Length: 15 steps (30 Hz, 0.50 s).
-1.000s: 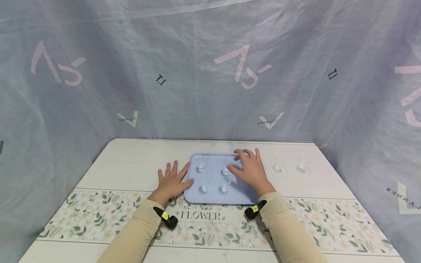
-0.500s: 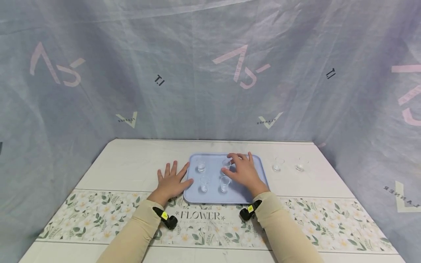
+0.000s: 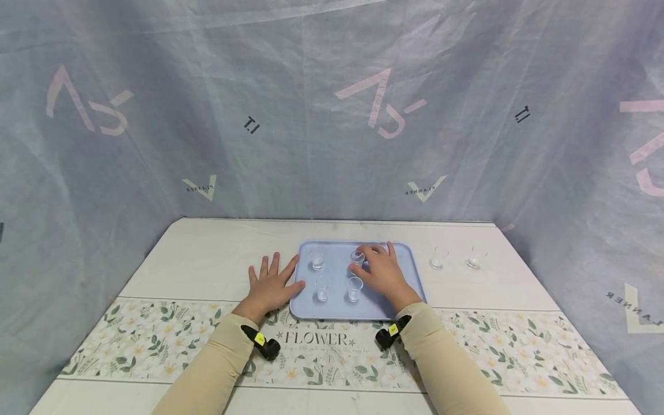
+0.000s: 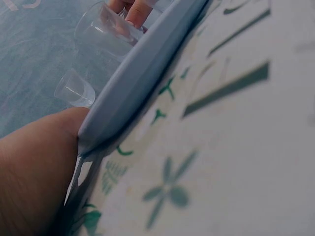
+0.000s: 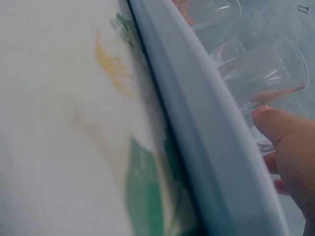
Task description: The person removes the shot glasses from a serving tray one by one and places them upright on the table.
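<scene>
Shifted left over the past second, a person's right hand (image 3: 384,274) now curls its thumb and forefinger round the back right glass (image 3: 355,260) on a pale blue tray (image 3: 337,309). The left hand (image 3: 268,291) lies as before, fingers spread straight just beside the tray's left rim, thumb reaching onto the edge.

Fingers cover part of the back right glass, so its foot is hard to make out and the firmness of the hold cannot be judged. Seen from the left wrist, the tray's edge cuts diagonally across and the right hand is cropped at the top; from the right wrist, that edge and the thumb block much of the glassware.

Sharing the tray are the front right glass (image 3: 354,291), the front left glass (image 3: 323,291) and the back left glass (image 3: 317,262), all upright. Two more, a nearer spare glass (image 3: 437,259) and a farther spare glass (image 3: 473,259), stand on the table to the right. Beige sleeves (image 3: 446,363) run off the bottom of the head view.

Beneath lies a white tabletop (image 3: 197,259) with a floral band (image 3: 171,340) reading "FLOWER", its smaller script illegible. Grey-blue curtains (image 3: 311,115) with reversed lettering enclose three sides.
</scene>
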Each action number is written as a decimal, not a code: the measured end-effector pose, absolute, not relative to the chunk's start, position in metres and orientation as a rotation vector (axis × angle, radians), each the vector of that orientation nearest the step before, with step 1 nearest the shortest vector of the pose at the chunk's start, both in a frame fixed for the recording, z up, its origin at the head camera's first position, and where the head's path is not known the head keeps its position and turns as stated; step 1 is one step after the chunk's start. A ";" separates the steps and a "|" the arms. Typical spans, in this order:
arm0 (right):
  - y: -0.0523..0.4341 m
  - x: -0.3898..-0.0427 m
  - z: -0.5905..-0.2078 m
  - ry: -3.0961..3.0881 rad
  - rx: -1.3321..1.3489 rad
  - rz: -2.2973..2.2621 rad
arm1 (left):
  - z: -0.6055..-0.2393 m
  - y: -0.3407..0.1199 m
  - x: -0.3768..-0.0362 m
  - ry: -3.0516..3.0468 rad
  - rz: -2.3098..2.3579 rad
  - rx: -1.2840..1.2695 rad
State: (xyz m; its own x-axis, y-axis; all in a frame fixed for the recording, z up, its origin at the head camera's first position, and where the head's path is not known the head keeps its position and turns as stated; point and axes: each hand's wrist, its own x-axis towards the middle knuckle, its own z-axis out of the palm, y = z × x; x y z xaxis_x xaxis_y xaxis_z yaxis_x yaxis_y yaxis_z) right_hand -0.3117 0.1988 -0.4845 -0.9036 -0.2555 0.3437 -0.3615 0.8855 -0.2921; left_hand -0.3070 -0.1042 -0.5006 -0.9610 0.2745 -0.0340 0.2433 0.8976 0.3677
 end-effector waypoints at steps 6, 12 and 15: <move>0.198 -0.311 -0.481 -2.769 0.471 0.518 | -0.501 -0.105 -0.309 2.974 0.538 0.394; 0.203 -0.310 -0.483 -2.761 0.470 0.499 | -0.503 -0.106 -0.310 2.979 0.536 0.409; 0.211 -0.308 -0.485 -2.744 0.461 0.503 | -0.502 -0.105 -0.308 2.978 0.547 0.418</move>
State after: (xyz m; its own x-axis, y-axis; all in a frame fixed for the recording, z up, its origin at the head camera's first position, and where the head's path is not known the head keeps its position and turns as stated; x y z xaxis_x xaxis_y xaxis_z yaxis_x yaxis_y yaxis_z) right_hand -0.3076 0.2106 -0.4846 -0.8993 -0.2536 0.3563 -0.3634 0.8866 -0.2863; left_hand -0.3078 -0.1052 -0.5021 -0.9591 0.2811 -0.0338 0.2508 0.8988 0.3595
